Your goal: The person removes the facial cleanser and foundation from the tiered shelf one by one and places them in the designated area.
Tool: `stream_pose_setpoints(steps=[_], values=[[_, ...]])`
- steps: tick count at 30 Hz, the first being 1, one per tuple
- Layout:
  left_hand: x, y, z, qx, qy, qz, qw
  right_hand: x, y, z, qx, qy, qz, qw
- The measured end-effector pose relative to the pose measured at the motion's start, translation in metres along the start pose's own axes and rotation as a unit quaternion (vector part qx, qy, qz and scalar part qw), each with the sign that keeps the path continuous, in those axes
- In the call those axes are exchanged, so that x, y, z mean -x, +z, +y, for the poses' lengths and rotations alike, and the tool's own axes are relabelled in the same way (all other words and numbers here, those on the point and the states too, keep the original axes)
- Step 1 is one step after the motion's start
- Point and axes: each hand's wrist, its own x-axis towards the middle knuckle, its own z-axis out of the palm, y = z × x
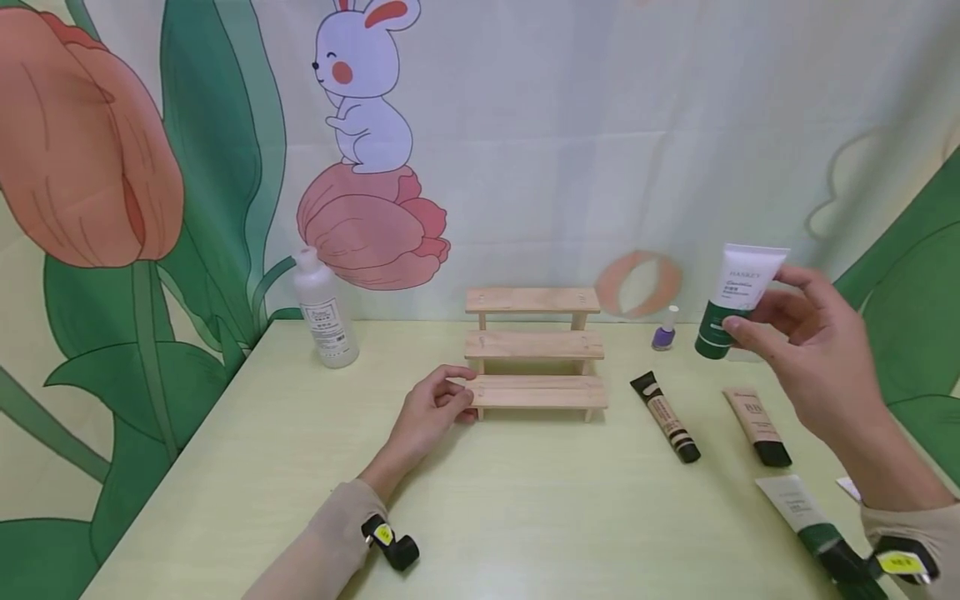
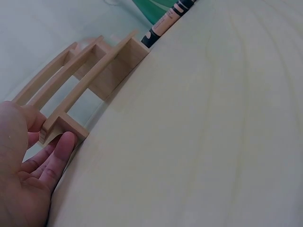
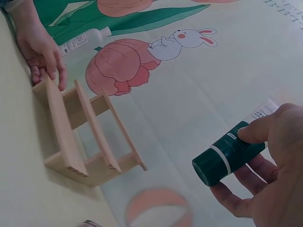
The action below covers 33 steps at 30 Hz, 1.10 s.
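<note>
My right hand [image 1: 817, 342] holds a white and green squeeze tube [image 1: 742, 287] upright in the air, its green cap downward, thumb in front and fingers behind. The right wrist view shows that tube [image 3: 229, 149] tilted between thumb and fingers. At the middle of the table stands a three-step wooden display stand [image 1: 536, 390]. My left hand [image 1: 427, 412] grips the left end of its lowest step. In the left wrist view, the fingers [image 2: 61, 151] curl about that end of the stand [image 2: 90, 80].
A white pump bottle [image 1: 326, 317] stands at the back left. Right of the stand are a purple nail polish bottle [image 1: 664, 329], a black and beige tube [image 1: 666, 417], a beige BB tube [image 1: 757, 427] and a larger white and green tube [image 1: 810, 521]. A printed curtain [image 1: 510, 167] hangs behind.
</note>
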Motion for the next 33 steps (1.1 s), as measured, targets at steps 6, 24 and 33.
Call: stream_pose_setpoints(steps=[6,24,33], values=[[0.002,0.0,0.002,0.001,0.001,0.003,1.0,0.029,-0.001,0.013,0.029,-0.006,-0.017,0.9994],[0.001,0.0,0.002,-0.001,0.003,0.005,1.0,0.089,-0.002,0.055,0.079,0.073,-0.055,0.9926],[0.001,0.001,0.001,-0.004,-0.001,0.001,1.0,0.11,0.004,0.07,0.133,0.116,-0.119,0.9771]])
